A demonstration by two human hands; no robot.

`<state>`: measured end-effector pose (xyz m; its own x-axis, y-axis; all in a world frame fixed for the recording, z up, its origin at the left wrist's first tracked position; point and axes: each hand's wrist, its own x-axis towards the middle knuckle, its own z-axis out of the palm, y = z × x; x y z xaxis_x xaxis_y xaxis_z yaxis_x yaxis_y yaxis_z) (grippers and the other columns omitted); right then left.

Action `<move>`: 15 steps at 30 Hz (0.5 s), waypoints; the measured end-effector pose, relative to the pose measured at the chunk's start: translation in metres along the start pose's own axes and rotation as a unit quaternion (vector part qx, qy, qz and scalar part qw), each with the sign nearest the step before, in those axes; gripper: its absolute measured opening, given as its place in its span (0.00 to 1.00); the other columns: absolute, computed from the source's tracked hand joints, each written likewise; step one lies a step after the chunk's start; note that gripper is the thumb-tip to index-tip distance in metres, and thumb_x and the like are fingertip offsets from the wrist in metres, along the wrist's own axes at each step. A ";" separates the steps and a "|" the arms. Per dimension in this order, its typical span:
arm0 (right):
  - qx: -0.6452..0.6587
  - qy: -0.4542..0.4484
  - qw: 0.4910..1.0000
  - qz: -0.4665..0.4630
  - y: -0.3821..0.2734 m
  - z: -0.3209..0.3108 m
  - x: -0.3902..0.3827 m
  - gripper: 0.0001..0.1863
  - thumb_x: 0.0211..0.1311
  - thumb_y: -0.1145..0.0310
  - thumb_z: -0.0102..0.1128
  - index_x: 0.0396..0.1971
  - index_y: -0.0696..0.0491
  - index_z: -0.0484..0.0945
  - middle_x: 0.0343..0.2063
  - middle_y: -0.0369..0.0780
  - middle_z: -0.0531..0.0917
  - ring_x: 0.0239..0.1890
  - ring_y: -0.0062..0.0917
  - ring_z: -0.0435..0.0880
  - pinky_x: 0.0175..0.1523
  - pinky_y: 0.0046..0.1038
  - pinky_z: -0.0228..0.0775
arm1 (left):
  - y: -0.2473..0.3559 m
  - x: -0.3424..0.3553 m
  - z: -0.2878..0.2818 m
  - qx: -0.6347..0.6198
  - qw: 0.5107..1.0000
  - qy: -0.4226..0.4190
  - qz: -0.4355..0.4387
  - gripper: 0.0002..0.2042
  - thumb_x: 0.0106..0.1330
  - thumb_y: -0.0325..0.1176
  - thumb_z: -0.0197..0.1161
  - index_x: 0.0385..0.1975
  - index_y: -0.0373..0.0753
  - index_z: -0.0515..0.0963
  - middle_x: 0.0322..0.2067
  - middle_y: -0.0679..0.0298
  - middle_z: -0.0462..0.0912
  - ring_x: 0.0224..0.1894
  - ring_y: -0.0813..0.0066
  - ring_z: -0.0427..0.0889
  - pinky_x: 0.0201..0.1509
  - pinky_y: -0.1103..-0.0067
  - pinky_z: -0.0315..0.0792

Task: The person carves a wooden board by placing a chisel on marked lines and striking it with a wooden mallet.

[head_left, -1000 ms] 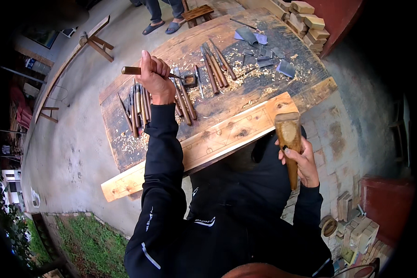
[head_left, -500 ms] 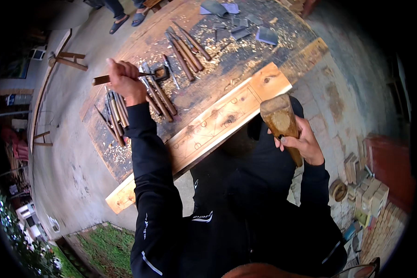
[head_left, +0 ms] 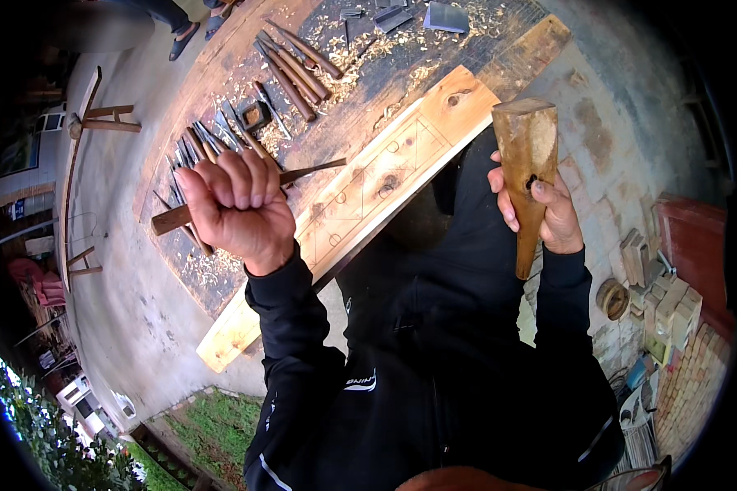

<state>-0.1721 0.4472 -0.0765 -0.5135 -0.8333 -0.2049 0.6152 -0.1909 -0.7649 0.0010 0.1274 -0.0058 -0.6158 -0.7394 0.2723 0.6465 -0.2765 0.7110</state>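
Left hand (head_left: 246,209): clenched, fingers curled round a slim chisel (head_left: 172,219) with a brown wooden handle and a dark metal blade. The middle of the chisel is hidden by the fist; only the butt of the handle and the blade show. Position: raised above the surface, near its left part. Long axis runs crosswise, butt to the left and slightly toward the person, blade tip to the right and slightly away.

Right hand (head_left: 555,214): grasping a honey-brown, club-shaped wooden mallet (head_left: 532,151) by its tapering part, thumb laid across the front. Mallet head thick, with a flat end and a pale, rough patch (a dark hole or knot shows near the thumb). Head points away from the person, narrow end back toward the person. Position: off the near edge of the surface, beside the board's right end.

Pale, knotted wooden board (head_left: 368,200), marked with thin drawn lines and small circles: lies along the near edge of the brown, dark-stained wooden workbench (head_left: 336,137); long axis slants from near left to far right, the left end jutting past the near-left corner. Beyond it: wooden-handled carving tools (head_left: 291,78) and curled pale shavings (head_left: 360,65).
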 end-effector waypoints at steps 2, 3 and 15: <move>-0.055 -0.004 0.998 0.003 -0.003 0.010 -0.002 0.37 0.63 0.57 0.68 0.64 0.64 0.66 0.42 0.48 0.82 0.29 0.26 0.84 0.29 0.24 0.78 | -0.005 -0.009 0.000 -0.003 1.000 -0.019 -0.015 0.28 0.83 0.51 0.43 0.16 0.46 0.58 0.13 0.71 0.56 0.15 0.81 0.53 0.18 0.82 0.50; -0.082 -0.010 0.997 0.002 -0.004 0.014 -0.001 0.33 0.65 0.59 0.65 0.63 0.63 0.68 0.43 0.48 0.82 0.30 0.25 0.84 0.31 0.25 0.78 | -0.007 -0.012 0.002 -0.014 0.999 -0.021 -0.024 0.28 0.83 0.51 0.43 0.16 0.46 0.58 0.13 0.71 0.56 0.15 0.81 0.53 0.18 0.82 0.50; -0.183 -0.021 0.983 0.007 -0.003 0.022 0.001 0.27 0.63 0.71 0.68 0.60 0.62 0.71 0.42 0.45 0.85 0.33 0.20 0.84 0.34 0.22 0.80 | -0.024 -0.032 0.003 -0.035 0.995 -0.028 -0.089 0.27 0.83 0.49 0.44 0.16 0.46 0.58 0.13 0.72 0.58 0.14 0.82 0.54 0.18 0.82 0.51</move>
<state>-0.1614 0.4357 -0.0606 -0.4762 -0.8567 -0.1981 0.3621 0.0142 -0.9320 0.0039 0.1591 -0.0298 -0.7460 -0.6400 0.1842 0.5544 -0.4434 0.7043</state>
